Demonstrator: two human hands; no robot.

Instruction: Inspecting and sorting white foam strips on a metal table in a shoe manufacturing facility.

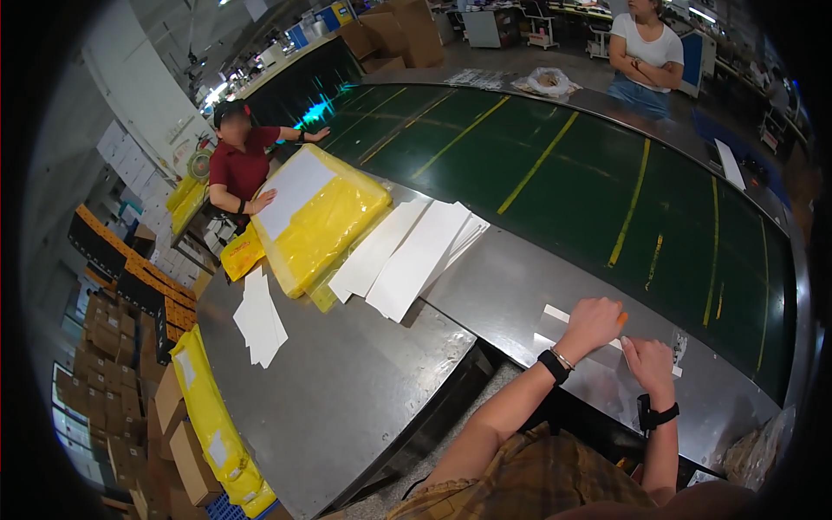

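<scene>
A narrow white strip (556,314) lies on the metal table edge and passes beneath both my hands. My left hand (592,326) is closed over its middle, knuckles up, with a small orange piece (622,318) at the fingers; what that piece is I cannot tell. Close beside it, my right hand (650,360) is curled with the thumb raised, and the strip's end shows past it. Whether either hand grips the strip is hidden by the fingers. A small clear plastic piece (680,343) lies beyond my right hand.
A green conveyor belt (589,195) with yellow lines runs beyond the table. At left lie white card sheets (416,264) and a yellow plastic-wrapped bundle (347,212). A co-worker in red (238,165) touches that bundle. Another person (646,52) stands across the belt, arms folded.
</scene>
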